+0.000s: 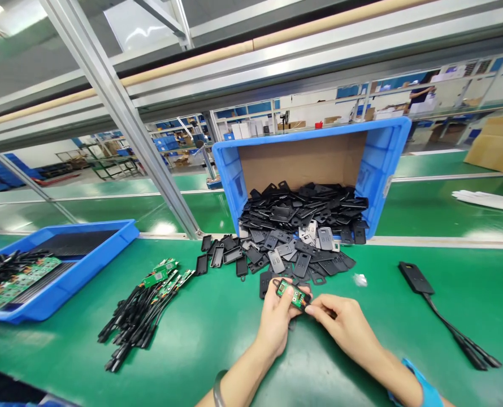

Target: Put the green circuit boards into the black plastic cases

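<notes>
My left hand (280, 314) is closed around a small black plastic case with a green circuit board (293, 295) lying in it, the thumb pressing on the board. At the board's right end, where coloured wires show, my right hand (340, 316) pinches the cable end; most of the cable is hidden by the fingers. Just beyond my hands lies a heap of black plastic covers (302, 263), with several open case halves (217, 255) to its left. A bundle of circuit boards with black cables (143, 308) rests on the left of the green table.
A blue crate (311, 134) on its side holds many black covers. At far left stands a blue tray (77, 277) with more cabled boards. One closed case with cable (416, 278) lies at right, near crumpled clear plastic (360, 280). A metal post (128, 124) rises behind the table.
</notes>
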The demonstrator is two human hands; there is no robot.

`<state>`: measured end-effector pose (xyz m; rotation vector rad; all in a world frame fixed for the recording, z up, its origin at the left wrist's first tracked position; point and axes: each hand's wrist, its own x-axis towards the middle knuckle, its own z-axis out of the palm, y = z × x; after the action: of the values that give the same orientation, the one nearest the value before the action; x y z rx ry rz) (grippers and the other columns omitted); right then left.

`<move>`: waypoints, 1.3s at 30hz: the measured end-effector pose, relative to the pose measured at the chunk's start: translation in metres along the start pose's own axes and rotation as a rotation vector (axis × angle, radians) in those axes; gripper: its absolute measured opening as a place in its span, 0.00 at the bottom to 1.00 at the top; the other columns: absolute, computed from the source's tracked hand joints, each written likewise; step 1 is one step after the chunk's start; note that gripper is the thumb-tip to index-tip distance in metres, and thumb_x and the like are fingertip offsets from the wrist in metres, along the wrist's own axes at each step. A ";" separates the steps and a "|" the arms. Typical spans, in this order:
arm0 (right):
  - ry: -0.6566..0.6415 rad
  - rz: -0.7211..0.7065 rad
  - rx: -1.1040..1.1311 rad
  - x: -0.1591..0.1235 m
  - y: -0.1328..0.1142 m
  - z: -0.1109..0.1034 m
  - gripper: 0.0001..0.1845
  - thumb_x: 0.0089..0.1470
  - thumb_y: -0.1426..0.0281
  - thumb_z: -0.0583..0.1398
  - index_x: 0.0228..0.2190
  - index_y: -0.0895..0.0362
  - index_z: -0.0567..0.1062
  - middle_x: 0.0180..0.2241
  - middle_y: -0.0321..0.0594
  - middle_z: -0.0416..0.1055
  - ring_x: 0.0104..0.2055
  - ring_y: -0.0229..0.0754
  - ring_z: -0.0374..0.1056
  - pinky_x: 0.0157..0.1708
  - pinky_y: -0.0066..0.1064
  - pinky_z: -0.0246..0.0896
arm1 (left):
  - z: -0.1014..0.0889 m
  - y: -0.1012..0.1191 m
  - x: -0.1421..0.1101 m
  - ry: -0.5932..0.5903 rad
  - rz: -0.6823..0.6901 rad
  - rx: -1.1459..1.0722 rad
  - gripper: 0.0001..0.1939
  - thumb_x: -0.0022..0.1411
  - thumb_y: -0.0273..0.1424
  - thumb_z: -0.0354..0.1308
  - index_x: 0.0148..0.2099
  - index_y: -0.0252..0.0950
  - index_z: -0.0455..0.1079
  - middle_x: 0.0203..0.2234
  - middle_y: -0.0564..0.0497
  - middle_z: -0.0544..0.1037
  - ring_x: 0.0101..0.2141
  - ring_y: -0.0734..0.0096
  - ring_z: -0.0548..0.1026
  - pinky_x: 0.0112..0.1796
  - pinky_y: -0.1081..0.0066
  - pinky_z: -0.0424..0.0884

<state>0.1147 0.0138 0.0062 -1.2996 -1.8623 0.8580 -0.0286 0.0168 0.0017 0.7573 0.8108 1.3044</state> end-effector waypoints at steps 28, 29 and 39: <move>0.154 -0.572 -0.454 0.004 0.016 -0.007 0.12 0.61 0.70 0.51 0.37 0.55 0.75 0.32 0.41 0.72 0.33 0.39 0.66 0.33 0.28 0.61 | -0.002 0.002 -0.005 -0.165 0.091 0.935 0.06 0.56 0.27 0.50 0.33 0.36 0.68 0.20 0.53 0.76 0.20 0.74 0.68 0.23 0.76 0.60; 0.157 -0.575 -0.446 0.004 0.016 -0.007 0.12 0.61 0.70 0.51 0.37 0.56 0.75 0.32 0.42 0.72 0.33 0.39 0.66 0.33 0.29 0.61 | -0.001 0.002 -0.005 -0.165 0.093 0.956 0.06 0.55 0.27 0.50 0.32 0.36 0.68 0.20 0.53 0.76 0.20 0.73 0.68 0.24 0.76 0.60; 0.215 -0.621 -0.396 0.004 0.017 -0.006 0.11 0.60 0.70 0.53 0.35 0.56 0.76 0.30 0.40 0.74 0.32 0.38 0.67 0.32 0.29 0.62 | -0.002 0.003 -0.005 -0.179 0.112 1.043 0.06 0.56 0.26 0.49 0.33 0.36 0.67 0.21 0.53 0.77 0.25 0.70 0.74 0.27 0.75 0.63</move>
<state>0.1270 0.0232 -0.0037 -0.8828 -2.1364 0.0243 -0.0321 0.0124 0.0035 1.7266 1.3174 0.8215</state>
